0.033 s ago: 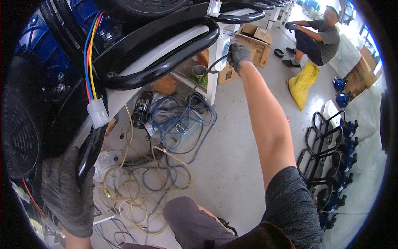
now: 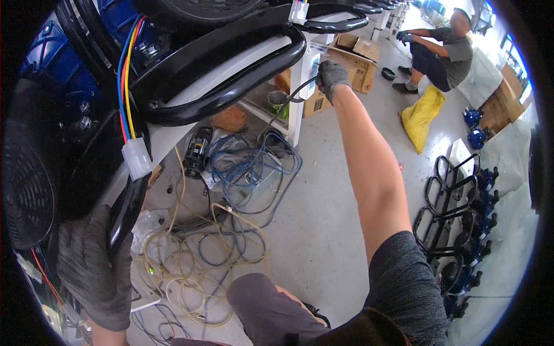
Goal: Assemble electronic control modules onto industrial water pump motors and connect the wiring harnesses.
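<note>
My left hand (image 2: 95,271), in a dark grey glove, is closed round the lower end of a black curved handle (image 2: 130,210) on a blue and black machine (image 2: 69,86). Above it, a white plastic connector (image 2: 137,158) hangs on blue, red and yellow wires. My right arm reaches far forward. The gloved right hand (image 2: 333,79) has its fingers curled round the end of a black cable (image 2: 300,89), beside a pale box (image 2: 313,68) on the white bench leg (image 2: 296,115). What lies inside the fingers is hidden. Another black loop handle (image 2: 231,98) runs between my hands.
Tangled blue and yellowish hoses (image 2: 196,265) lie on the floor below the bench, with a black motor-like cylinder (image 2: 198,151). Cardboard boxes (image 2: 360,72) stand beyond my right hand. A seated person (image 2: 444,55) is near a yellow sack (image 2: 424,118). Black-framed units (image 2: 456,225) line the right.
</note>
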Demonstrator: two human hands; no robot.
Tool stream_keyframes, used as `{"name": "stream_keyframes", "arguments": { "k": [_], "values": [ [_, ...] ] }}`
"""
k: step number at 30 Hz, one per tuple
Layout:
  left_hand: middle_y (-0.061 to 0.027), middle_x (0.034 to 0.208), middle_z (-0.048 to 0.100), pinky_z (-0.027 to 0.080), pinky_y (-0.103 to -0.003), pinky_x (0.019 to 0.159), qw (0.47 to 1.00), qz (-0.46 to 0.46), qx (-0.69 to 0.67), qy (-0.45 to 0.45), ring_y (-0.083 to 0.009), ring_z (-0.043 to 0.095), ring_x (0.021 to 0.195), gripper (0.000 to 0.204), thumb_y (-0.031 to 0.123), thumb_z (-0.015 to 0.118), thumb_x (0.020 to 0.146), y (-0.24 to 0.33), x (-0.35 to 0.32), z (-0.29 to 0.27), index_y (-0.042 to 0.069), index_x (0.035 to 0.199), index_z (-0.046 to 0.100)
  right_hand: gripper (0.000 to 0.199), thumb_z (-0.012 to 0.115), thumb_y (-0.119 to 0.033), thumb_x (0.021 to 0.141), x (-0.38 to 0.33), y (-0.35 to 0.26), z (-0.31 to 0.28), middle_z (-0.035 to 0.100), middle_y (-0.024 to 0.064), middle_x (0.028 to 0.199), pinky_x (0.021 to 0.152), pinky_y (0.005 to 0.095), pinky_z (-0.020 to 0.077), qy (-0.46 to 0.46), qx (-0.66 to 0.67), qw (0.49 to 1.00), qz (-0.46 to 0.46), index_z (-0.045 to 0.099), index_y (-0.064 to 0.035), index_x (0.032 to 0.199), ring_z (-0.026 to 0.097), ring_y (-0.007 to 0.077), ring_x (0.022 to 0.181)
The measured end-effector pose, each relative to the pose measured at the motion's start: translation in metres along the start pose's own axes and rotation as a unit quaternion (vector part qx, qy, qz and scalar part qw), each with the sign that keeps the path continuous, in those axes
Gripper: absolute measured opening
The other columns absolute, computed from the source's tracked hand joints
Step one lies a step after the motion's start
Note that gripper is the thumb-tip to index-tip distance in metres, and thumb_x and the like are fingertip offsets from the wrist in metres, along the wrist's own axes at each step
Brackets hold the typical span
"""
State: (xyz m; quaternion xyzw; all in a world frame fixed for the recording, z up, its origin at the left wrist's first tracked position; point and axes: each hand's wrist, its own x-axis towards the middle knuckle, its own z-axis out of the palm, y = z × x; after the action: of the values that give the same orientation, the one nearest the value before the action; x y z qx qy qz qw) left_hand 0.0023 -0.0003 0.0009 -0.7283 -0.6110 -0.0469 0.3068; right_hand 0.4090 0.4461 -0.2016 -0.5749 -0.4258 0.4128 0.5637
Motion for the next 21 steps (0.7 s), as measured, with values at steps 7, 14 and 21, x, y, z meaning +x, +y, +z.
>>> {"name": "stream_keyframes", "arguments": {
  "k": [7,14,21],
  "values": [
    [-0.017,0.117,0.068,0.051,-0.046,0.092,0.998,0.026,0.052,0.013,-0.0373,0.064,0.105,0.04,0.009,0.077,0.085,-0.001,0.004,-0.005,0.004,0.124,0.068,0.03,0.048,-0.023,0.1,0.066,0.04,0.015,0.062,0.0136,0.064,0.044,0.0385,0.0426,0.086,-0.281,0.936,-0.195,0.066,-0.0043,0.084,0.058,0.0243,0.049],
    [-0.0176,0.109,0.065,0.048,-0.051,0.087,1.0,0.029,0.0,0.008,-0.0386,0.059,0.1,0.051,0.024,0.078,0.079,-0.002,0.002,-0.001,0.003,0.123,0.064,0.028,0.059,-0.021,0.097,0.018,0.01,0.014,0.074,0.0197,0.105,0.081,0.0428,0.0559,0.068,-0.327,0.94,-0.069,0.074,-0.0027,0.111,0.073,0.0326,0.095],
    [-0.0167,0.122,0.065,0.046,-0.049,0.102,1.0,0.008,-0.019,-0.007,-0.0392,0.059,0.116,0.05,0.014,0.08,0.084,-0.005,-0.006,-0.001,0.005,0.132,0.065,0.029,0.058,-0.024,0.098,0.027,0.002,0.04,0.075,0.0084,0.119,0.087,0.0428,0.0483,0.027,-0.681,0.719,-0.136,0.076,-0.0149,0.119,0.071,0.0241,0.112]
  ]
}}
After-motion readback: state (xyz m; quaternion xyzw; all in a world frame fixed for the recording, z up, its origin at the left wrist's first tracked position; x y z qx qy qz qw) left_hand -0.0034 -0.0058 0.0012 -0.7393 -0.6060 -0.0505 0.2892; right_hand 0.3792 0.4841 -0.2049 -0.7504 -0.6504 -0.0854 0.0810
